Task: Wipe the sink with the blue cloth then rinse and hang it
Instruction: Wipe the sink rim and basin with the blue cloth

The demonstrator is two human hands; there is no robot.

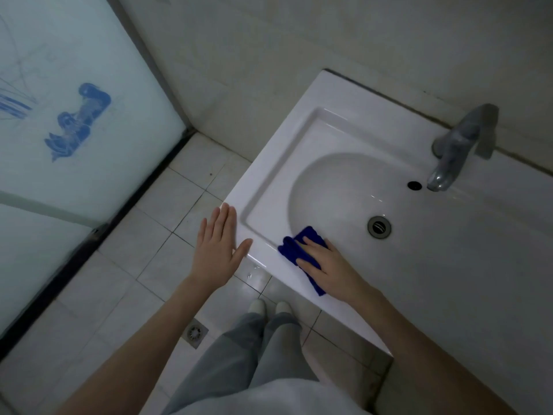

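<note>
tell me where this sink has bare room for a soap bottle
Flat ledge of the sink left of the bowl, and behind it up to the faucet. Crowded at the front-left corner: right hand presses the blue cloth, left hand beside the rim.

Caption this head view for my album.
Right hand presses blue cloth onto the sink rim; left hand open near the corner.

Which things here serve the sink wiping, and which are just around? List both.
In use: blue cloth, pressed under the right hand; sink; faucet, for rinsing.
Just around: floor drain; frosted glass door; left hand, open, holding nothing.
</note>
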